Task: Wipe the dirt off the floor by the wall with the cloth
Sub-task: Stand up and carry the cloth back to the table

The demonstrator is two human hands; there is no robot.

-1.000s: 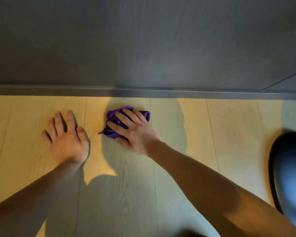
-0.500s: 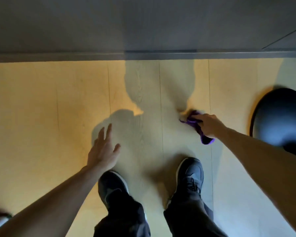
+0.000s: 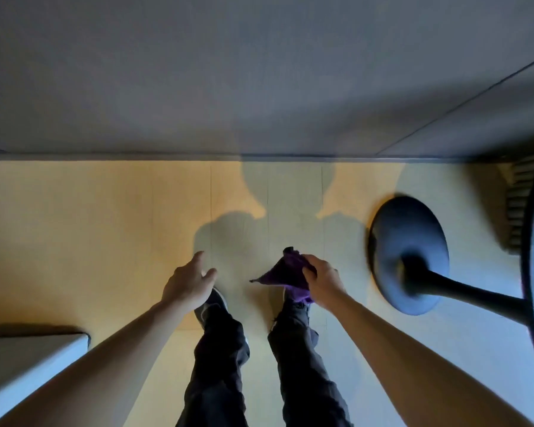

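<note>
Cloth (image 3: 282,274) bunched in our right hand (image 3: 322,280), off floor (image 3: 105,226), well short of wall (image 3: 259,72) | left hand (image 3: 187,280) spread, empty, likely balancing us | we judge wiping paused.

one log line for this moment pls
posture: standing | right hand: grips purple cloth, off the floor | left hand: open, empty | wall: ahead | stool base: right

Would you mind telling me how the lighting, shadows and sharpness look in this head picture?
Head view: warm light falls on the floor, with the person's shadow reaching the wall; the round black base looks motion-blurred at its edge; straight lines bow from the wide-angle lens; the right hand gripping the purple cloth stays fairly sharp.
</note>
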